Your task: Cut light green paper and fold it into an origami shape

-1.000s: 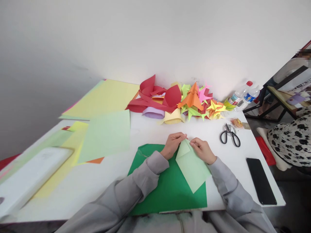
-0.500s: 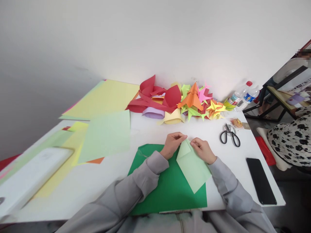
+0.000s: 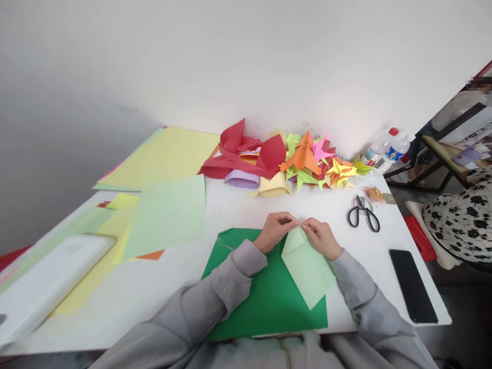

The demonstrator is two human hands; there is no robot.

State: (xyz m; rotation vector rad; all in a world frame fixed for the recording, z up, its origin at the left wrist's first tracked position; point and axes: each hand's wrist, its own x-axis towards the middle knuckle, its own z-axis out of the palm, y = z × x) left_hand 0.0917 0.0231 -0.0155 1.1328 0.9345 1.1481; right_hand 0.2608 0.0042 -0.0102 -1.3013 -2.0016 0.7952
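A pale green sheet of paper (image 3: 309,269), partly folded near its top, is held at its upper corner. My left hand (image 3: 277,230) pinches that corner from the left, thumb and forefinger pressed together. From the right, my right hand (image 3: 321,237) grips the same end, its fingers curled in and close to the left fingertips. The very tip of the paper is hidden by my fingers. Under the folded paper lies a dark green sheet (image 3: 265,307) on the white table (image 3: 172,302).
Folded paper shapes, among them an orange one (image 3: 303,156), and red paper loops (image 3: 246,169) lie at the back. Bottles (image 3: 371,156), black-handled scissors (image 3: 363,215) and a phone (image 3: 413,287) are on the right. Coloured sheets (image 3: 169,215) and a white box-like object (image 3: 57,287) lie left. A person in patterned clothing (image 3: 461,225) sits at right.
My left hand has shifted slightly right and down, its fingertips now closer to my right hand's. The pale green paper has moved a little to the right and down.
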